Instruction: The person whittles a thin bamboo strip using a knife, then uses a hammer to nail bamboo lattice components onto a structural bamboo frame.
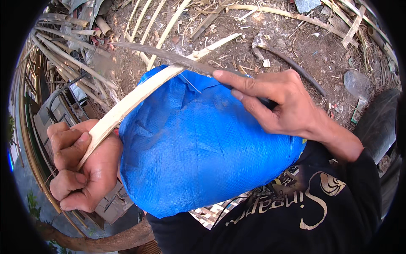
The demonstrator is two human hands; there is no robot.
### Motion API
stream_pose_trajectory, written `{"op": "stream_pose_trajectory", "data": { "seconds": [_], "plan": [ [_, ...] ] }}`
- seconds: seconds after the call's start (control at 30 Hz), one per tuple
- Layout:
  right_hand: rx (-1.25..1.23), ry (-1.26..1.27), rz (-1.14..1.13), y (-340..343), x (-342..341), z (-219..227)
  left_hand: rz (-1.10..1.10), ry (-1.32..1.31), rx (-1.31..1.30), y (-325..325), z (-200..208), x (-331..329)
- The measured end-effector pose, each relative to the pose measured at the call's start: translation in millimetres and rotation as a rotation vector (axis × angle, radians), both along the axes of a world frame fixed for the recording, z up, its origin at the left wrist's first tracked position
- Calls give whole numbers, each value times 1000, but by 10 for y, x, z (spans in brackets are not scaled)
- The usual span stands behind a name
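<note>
My left hand (86, 167), its fingers curled, grips the near end of a pale split bamboo strip (137, 99). The strip slants up and away to the right, over the far edge of a blue woven plastic sheet (198, 148) that lies across my lap. My right hand (279, 99) is closed round the dark handle of a long knife (169, 56), with the thumb and index finger stretched along it. The blade points left and crosses over the strip beyond the sheet. A thin sliver (191, 84) hangs by the strip, just below the blade.
Bamboo poles (76, 63) are heaped at the left, near a metal frame (63, 97). More split strips (169, 27) lie on the dirt floor (228, 46) among shavings. A dark curved stick (296, 70) lies beyond my right hand. A black tyre (378, 127) stands at the right edge.
</note>
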State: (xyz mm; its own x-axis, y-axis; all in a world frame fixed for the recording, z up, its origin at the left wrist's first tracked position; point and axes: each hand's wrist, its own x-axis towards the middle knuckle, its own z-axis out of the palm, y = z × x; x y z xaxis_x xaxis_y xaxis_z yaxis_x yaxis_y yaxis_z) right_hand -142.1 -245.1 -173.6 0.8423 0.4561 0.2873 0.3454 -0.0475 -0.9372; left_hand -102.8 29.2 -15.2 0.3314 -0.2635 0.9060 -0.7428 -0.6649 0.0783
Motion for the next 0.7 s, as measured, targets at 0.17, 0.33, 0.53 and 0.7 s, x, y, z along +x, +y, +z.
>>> {"op": "stream_pose_trajectory", "data": {
  "seconds": [0.17,0.33,0.53,0.7],
  "plan": [
    [-174,160,44,-37,55,-280,22,-87,-44,-96,63,-9],
    [0,66,-17,-82,-46,-75,32,-107,-66,-46,28,109],
    [-354,337,-35,-359,153,-741,92,-70,-31,11,50,147],
    [-116,138,-54,-450,-93,-809,191,-147,-91,123,154,260]
  ]
}}
